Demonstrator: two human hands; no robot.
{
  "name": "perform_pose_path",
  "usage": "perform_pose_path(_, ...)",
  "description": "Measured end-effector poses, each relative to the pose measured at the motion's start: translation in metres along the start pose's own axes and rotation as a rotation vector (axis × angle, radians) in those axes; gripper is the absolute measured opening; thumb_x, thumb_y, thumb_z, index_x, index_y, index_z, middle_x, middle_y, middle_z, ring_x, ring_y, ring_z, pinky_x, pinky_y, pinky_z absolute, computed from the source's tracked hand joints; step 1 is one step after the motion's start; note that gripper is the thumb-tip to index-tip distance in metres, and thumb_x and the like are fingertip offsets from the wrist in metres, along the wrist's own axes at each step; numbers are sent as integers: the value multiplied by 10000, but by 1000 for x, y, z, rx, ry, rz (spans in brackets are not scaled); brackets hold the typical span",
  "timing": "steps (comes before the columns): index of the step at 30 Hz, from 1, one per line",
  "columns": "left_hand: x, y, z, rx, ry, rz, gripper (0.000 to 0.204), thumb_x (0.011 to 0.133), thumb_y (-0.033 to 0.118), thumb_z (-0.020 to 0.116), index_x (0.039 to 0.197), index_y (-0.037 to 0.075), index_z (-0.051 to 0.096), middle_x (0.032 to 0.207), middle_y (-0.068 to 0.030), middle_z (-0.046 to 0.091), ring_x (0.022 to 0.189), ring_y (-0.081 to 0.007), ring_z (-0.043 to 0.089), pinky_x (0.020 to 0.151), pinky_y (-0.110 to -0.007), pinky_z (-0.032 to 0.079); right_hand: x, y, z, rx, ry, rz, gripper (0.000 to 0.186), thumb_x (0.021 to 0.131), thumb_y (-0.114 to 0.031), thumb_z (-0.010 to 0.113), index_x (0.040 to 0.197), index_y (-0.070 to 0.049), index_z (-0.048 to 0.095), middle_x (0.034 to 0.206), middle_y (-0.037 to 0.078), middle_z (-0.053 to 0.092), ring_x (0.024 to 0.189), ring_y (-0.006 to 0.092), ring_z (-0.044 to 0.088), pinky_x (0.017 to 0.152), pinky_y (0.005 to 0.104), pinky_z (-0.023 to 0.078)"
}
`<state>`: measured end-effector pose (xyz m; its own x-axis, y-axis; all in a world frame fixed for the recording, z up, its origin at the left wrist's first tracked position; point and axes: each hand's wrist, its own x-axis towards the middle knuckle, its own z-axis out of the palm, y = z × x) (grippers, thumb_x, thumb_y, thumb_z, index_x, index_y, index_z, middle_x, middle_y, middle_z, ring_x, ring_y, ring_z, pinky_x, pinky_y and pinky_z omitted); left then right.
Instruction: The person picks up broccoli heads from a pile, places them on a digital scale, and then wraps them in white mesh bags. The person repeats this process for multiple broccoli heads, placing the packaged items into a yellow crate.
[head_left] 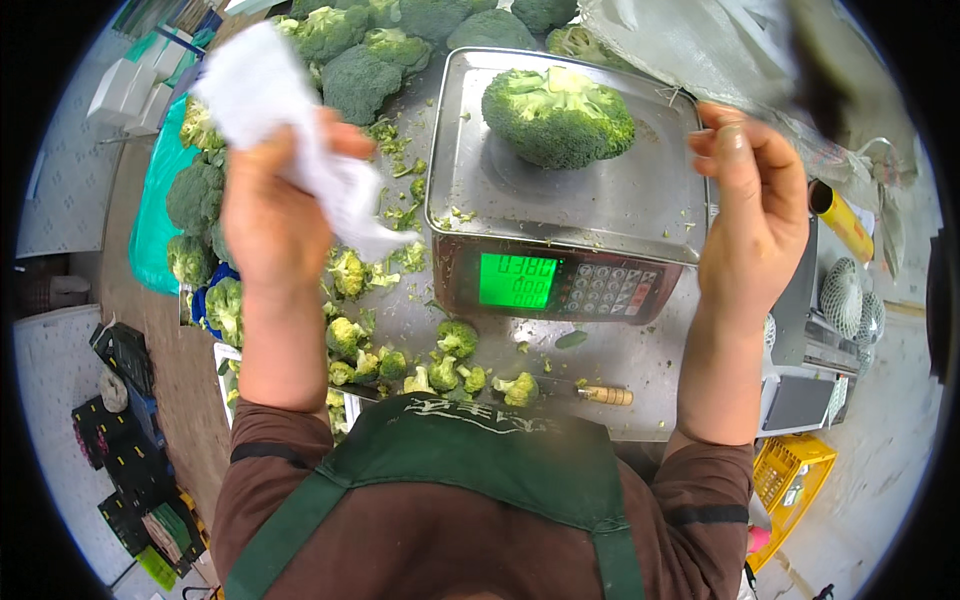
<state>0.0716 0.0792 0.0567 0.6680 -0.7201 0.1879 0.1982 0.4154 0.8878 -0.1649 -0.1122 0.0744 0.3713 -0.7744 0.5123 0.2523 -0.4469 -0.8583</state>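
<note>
My left hand [275, 205] grips a crumpled white sheet of paper or cloth [245, 85] above the bench, left of a steel scale [650, 190] with a lit green display. A broccoli head [555, 120] lies stalk-side up on the scale pan. My right hand [745, 190] is raised by the pan's right edge, fingers loosely bent and apart, close to a pale plastic bag [660, 30]; I see nothing clearly held in it. Small florets [455, 340] and a wooden-handled knife [605, 395] lie on the steel bench [640, 355] below the scale.
More broccoli [360, 85] piles along the back and left, beside green plastic [155, 225]. At right are a yellow cylinder [842, 220], white mesh sleeves [840, 300] and a yellow crate [800, 470]. Dark crates [135, 450] stand on the floor at lower left.
</note>
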Motion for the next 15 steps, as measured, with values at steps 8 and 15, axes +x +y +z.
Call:
perform_pose_path(8,39,-23,20,428,43,-182,546,847,410,662,1185,17,490,915,-59,617,709,-86,550,536,-193,400,38,65,7,-504,-173,251,732,769,-580,669,1216,-6,586,1165,187,586,984,258,612,858,344,483)
perform_pose_path(15,54,-75,49,392,-236,-359,790,763,360,783,1346,-14,403,1203,-105,571,1120,-173,518,978,-330,406,-3,64,16,-540,-396,186,522,719,-215,706,1199,-54,582,1352,211,432,1251,347,448,1035,404,379)
